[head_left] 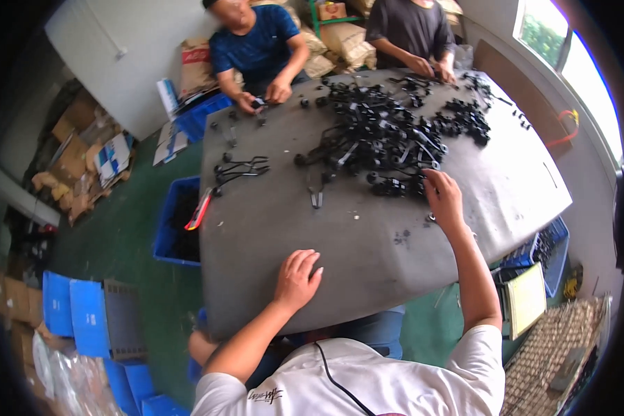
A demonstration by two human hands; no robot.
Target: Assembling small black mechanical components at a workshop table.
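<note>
My left hand (298,281) rests on the grey table (256,236) near its front edge, palm down, fingers loosely stretched and nothing in them. At the near right edge of a big heap of black parts (381,132), my right hand (445,196) bends its fingers over a small cluster of black pieces (394,186). Its fingertips meet the pieces; exactly what they grip is hidden. A small ring-shaped metal piece (431,217) lies beside that wrist. Left of the heap lie a forked part with two metal prongs (317,197) and several black forked parts (243,168).
A red utility knife (200,209) lies at the table's left edge, above a blue crate (177,236) of black parts. Two co-workers handle pieces across the table, one in a blue shirt (256,41), one in a dark shirt (409,31). Another blue crate (555,256) stands right.
</note>
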